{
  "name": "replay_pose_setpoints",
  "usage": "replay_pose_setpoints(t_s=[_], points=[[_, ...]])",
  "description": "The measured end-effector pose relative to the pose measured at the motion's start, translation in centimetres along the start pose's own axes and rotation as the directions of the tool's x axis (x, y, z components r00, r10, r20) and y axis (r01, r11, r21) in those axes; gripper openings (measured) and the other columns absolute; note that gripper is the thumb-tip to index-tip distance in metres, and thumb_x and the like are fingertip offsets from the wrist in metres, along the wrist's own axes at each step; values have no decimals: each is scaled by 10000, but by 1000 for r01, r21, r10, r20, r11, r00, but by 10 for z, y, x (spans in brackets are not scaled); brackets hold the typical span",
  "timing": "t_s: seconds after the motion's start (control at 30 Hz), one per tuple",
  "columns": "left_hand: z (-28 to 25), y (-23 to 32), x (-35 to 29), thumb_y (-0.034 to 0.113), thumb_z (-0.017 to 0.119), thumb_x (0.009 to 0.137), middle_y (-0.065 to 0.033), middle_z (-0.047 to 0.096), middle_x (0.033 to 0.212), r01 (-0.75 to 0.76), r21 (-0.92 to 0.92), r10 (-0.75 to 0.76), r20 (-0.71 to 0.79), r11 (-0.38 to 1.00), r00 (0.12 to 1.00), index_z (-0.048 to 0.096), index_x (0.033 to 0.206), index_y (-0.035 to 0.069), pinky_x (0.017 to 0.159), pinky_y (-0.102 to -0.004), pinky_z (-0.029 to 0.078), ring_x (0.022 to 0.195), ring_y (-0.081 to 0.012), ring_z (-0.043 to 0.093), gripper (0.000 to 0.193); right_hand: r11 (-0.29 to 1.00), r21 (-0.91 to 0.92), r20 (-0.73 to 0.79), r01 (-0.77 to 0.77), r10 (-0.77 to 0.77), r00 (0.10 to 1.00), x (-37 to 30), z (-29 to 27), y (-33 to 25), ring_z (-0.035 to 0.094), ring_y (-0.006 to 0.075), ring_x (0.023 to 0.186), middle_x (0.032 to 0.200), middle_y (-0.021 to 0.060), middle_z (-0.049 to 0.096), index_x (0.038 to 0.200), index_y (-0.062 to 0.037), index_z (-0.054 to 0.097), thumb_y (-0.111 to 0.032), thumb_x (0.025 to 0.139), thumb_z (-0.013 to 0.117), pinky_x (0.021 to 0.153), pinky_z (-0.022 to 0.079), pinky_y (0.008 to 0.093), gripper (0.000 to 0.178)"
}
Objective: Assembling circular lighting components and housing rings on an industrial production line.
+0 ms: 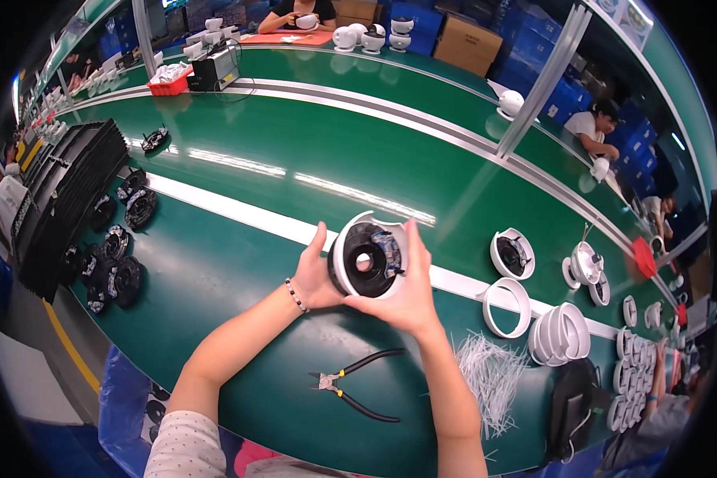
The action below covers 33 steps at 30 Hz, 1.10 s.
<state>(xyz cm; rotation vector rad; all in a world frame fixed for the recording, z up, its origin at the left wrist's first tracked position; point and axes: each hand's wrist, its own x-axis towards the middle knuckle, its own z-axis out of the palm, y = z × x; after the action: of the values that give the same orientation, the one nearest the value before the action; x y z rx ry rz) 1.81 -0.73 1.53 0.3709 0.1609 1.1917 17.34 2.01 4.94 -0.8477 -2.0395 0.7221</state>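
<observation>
My left hand [314,280] and my right hand [406,303] grip a white round housing [338,259] from both sides, above the green work surface. A black round insert [362,283] with a hole in its middle sits inside the housing, and a small circuit board [389,253] shows at its right side. My fingers behind the housing are partly hidden. Below my hands lies a pair of cutting pliers [327,382] with black handles, its jaws and handles apart. To the right of my right forearm is a heap of thin white strips [490,382].
Several black round parts [115,243] lie at the left beside stacked black trays [68,199]. On the right are a white housing with a black insert [513,254], a white ring [507,307], stacked white rings [559,333] and a black bag-like item [572,406]. Other people work across the line.
</observation>
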Motion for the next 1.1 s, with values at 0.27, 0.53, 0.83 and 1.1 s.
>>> replay_pose_setpoints(t_s=[0.27, 0.53, 0.83, 1.1], points=[[-8, -4, -1, 295, 243, 866, -154, 519, 1116, -113, 50, 119, -166, 992, 979, 477, 1127, 3, 882, -382, 424, 1001, -253, 524, 456, 999, -53, 112, 14, -8, 994, -8, 2, -12, 256, 370, 1179, 1272, 251, 266, 1297, 62, 129, -312, 412, 823, 974, 255, 426, 1186], [-5, 0, 1, 358, 267, 859, -112, 568, 1014, -60, 102, 72, -112, 993, 991, 507, 1093, 31, 815, -365, 452, 895, -218, 555, 469, 964, -159, 115, 214, -197, 974, -5, -4, -10, 285, 392, 1158, 1278, 234, 257, 1297, -4, 208, -288, 395, 798, 957, 277, 445, 1115], [7, -1, 0, 682, 126, 785, -137, 393, 1263, -3, 146, 12, -58, 989, 998, 354, 1259, 51, 970, -406, 331, 1160, -258, 394, 822, 967, -196, 161, 165, -134, 978, -2, -1, -4, 282, 381, 1152, 1282, 206, 235, 1304, 12, 167, -274, 357, 817, 947, 301, 431, 1184], [3, -2, -3, 676, 126, 790, -116, 445, 1220, 71, 222, -44, -122, 973, 992, 371, 1249, 58, 927, -390, 384, 1106, -251, 451, 808, 976, -164, 395, 144, -68, 916, 2, -13, -11, 301, 366, 1139, 1260, 201, 237, 1310, 27, 147, -261, 335, 831, 947, 316, 408, 1225]])
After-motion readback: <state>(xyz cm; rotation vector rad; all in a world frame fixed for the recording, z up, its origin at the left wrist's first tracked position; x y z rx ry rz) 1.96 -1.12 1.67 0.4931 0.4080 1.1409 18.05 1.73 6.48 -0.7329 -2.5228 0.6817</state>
